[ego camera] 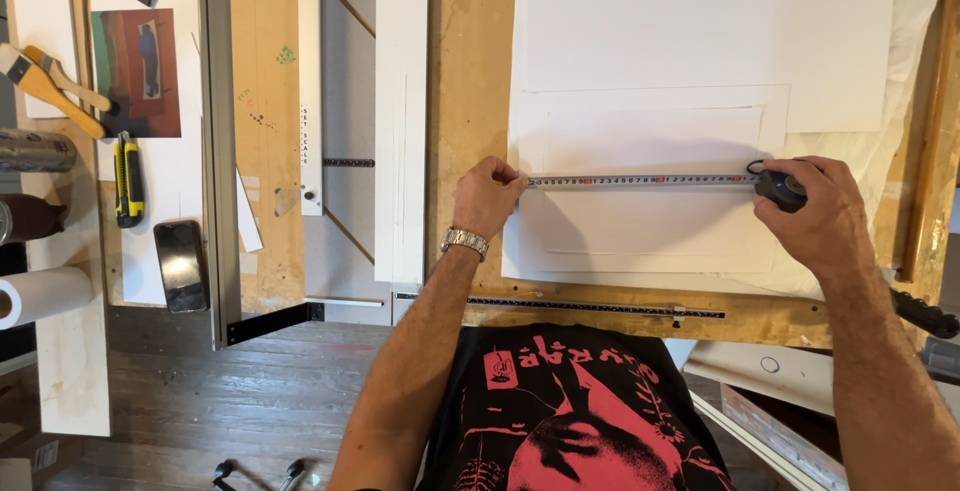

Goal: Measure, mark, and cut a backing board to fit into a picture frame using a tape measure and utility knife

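Left hand: the left hand, a metal watch on its wrist, is curled with fingertips pressed together, pinning the free end of the tape at the left edge of the white mat board.
Right hand: the right hand is closed around the small dark round case of the tape measure, fingers wrapped over it at the board's right side.
Tape: the thin pale blade of the tape measure runs straight and level between the two hands, lying across the upper part of the mat board.
Mat board: flat white rectangular sheet on the wooden worktop, overlapping a larger white sheet farther from the person.
Left of the hands: a tall white strip and a long grey metal rail stand parallel, well apart from the tape.
Far left: a yellow-and-black utility knife, a dark phone lying face up, two wooden-handled brushes, a small colourful print and a white paper roll.
Near edge: a black ruled bar runs along the worktop's front, just below the board.
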